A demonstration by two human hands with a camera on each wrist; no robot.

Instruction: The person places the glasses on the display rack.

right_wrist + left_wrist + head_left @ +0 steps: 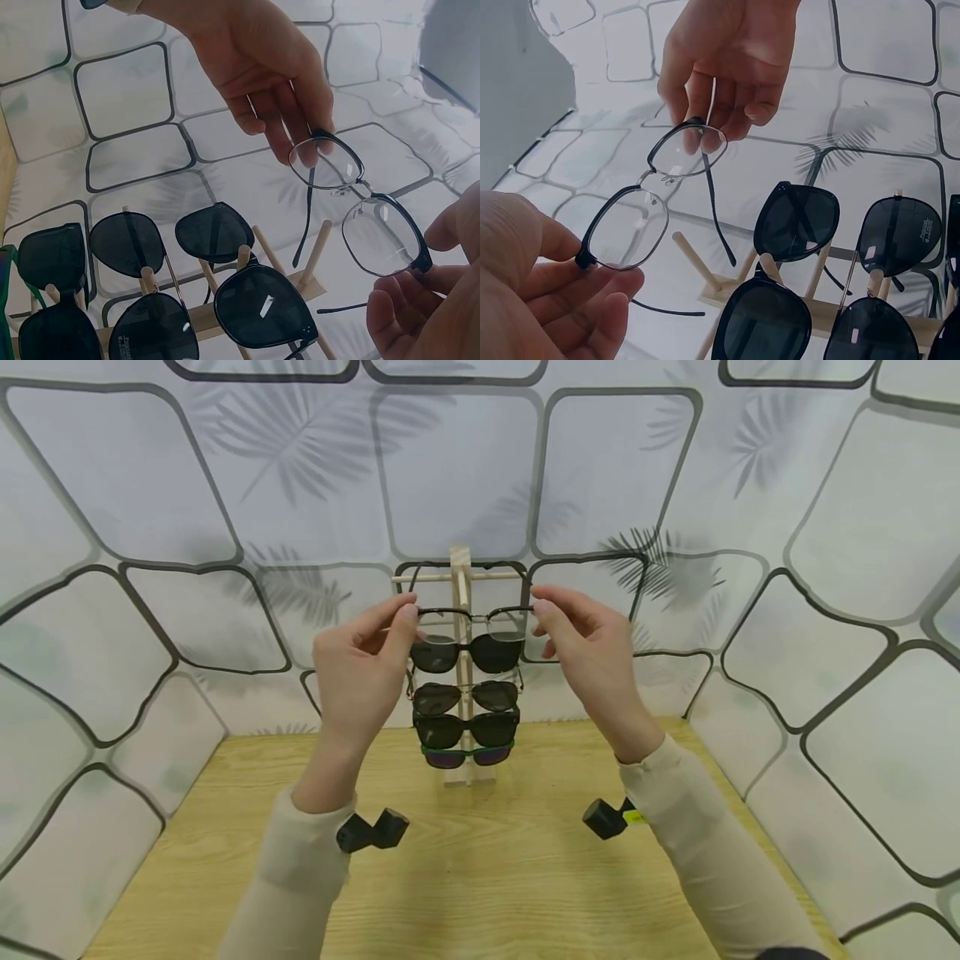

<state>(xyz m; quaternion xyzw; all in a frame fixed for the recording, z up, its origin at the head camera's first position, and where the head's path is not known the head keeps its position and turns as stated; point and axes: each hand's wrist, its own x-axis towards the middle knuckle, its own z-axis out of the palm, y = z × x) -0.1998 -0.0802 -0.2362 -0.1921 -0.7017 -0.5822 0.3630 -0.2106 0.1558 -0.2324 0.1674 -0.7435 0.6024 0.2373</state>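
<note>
A pair of clear eyeglasses (480, 620) with a black upper rim and thin metal lower rims is held level in front of the top of a wooden glasses stand (461, 560). My left hand (363, 670) pinches one outer corner of the frame between thumb and fingers. The opposite corner is pinched by my right hand (592, 656). In the left wrist view the temples of the eyeglasses (660, 161) are unfolded and point toward the stand. Just below them, dark sunglasses (467, 653) sit on the stand's upper pegs.
Lower on the stand hang aviator sunglasses (465, 697), black sunglasses (467, 729) and green-framed sunglasses (467, 756). The stand's base rests on a wood-grain table (465, 877). Patterned white panels (457, 468) enclose the table at the back and sides.
</note>
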